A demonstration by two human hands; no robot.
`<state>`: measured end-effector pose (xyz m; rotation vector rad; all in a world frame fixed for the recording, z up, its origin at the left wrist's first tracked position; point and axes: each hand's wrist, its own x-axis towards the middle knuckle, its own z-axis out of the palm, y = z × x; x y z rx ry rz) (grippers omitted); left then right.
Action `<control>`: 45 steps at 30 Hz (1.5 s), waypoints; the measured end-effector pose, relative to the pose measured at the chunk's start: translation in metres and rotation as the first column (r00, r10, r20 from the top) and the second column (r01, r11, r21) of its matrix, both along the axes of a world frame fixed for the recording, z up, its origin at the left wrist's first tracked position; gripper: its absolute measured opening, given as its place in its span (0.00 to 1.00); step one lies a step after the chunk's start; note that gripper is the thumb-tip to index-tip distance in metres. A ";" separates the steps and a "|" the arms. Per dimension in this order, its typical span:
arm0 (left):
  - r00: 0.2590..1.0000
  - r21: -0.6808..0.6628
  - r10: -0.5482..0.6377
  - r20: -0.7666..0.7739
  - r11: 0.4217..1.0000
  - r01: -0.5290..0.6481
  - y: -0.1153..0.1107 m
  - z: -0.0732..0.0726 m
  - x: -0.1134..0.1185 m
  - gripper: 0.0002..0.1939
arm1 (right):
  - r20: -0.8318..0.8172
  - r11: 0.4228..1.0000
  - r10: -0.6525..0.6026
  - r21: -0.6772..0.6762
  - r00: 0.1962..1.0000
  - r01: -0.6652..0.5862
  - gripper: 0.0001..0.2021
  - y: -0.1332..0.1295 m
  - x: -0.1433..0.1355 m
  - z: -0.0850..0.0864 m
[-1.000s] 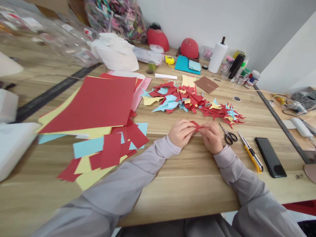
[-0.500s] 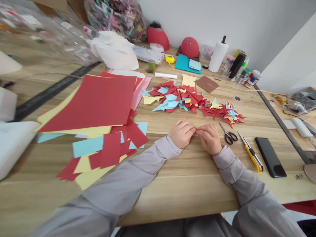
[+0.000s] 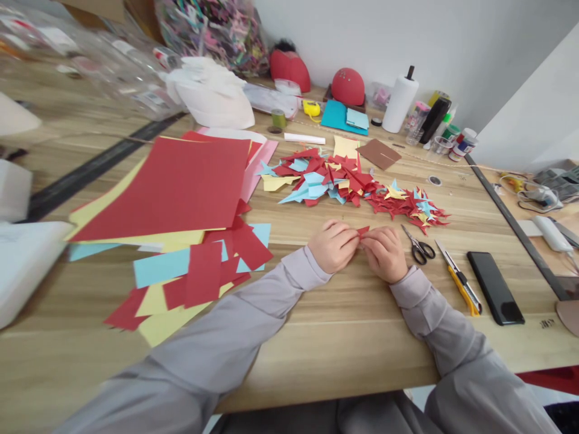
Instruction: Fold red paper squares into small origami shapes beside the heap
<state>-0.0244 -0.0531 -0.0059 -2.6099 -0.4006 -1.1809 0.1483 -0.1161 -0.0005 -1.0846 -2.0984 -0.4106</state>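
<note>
Both the left hand [image 3: 333, 246] and the right hand [image 3: 384, 252] pinch a small, folded red paper piece [image 3: 363, 230] over the brown wooden desk [image 3: 344, 337]. It should be light and easy to crush, so hold its edges softly.

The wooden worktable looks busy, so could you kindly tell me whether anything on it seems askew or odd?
The loose red, yellow and blue paper pieces at left overlap at scattered angles, and the yellow-handled utility knife, right of the black-handled scissors, appears to lie with its metal blade exposed. Nothing looks spilled.
</note>
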 end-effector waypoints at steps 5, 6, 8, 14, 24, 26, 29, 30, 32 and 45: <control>1.000 0.033 -0.007 -0.013 0.999 0.007 0.001 0.000 -0.001 0.07 | 0.075 1.000 -0.011 -0.005 0.997 0.011 0.06 0.001 -0.001 0.001; 1.000 0.037 -0.009 -0.015 0.999 0.009 0.001 0.000 -0.002 0.07 | 0.088 1.000 -0.015 -0.011 0.996 0.016 0.06 0.001 -0.001 0.001; 1.000 0.041 -0.008 -0.027 0.999 0.009 0.002 0.000 -0.002 0.07 | 0.109 0.999 -0.030 -0.020 0.994 0.032 0.07 0.001 -0.001 0.000; 1.000 0.067 -0.015 -0.017 0.998 0.016 0.006 0.001 -0.003 0.07 | 0.114 0.998 -0.053 0.040 0.992 0.049 0.09 0.000 -0.003 0.003; 1.000 0.027 -0.006 -0.012 1.000 0.007 0.021 -0.001 -0.012 0.07 | 0.087 0.992 -0.128 0.035 0.988 0.125 0.09 0.000 0.001 0.002; 1.000 0.004 0.002 -0.004 1.000 -0.002 0.024 -0.003 -0.013 0.08 | 0.078 0.991 -0.131 0.039 0.988 0.128 0.09 -0.001 0.001 0.003; 1.000 0.012 0.013 0.015 1.000 -0.013 0.028 -0.005 -0.015 0.09 | 0.061 0.990 -0.126 0.067 0.990 0.122 0.09 -0.001 0.001 0.003; 1.000 0.010 0.016 0.014 1.000 -0.016 0.029 -0.006 -0.015 0.10 | 0.053 0.990 -0.126 0.072 0.991 0.122 0.09 -0.001 0.002 0.003; 0.999 -0.017 0.037 0.008 0.999 -0.037 0.032 -0.008 -0.016 0.10 | 0.031 0.990 -0.130 0.067 0.991 0.127 0.09 0.000 0.003 0.002; 0.987 -0.085 0.152 0.050 0.985 -0.147 0.044 -0.011 -0.023 0.12 | -0.059 0.981 -0.178 0.071 0.982 0.182 0.06 -0.001 0.007 0.000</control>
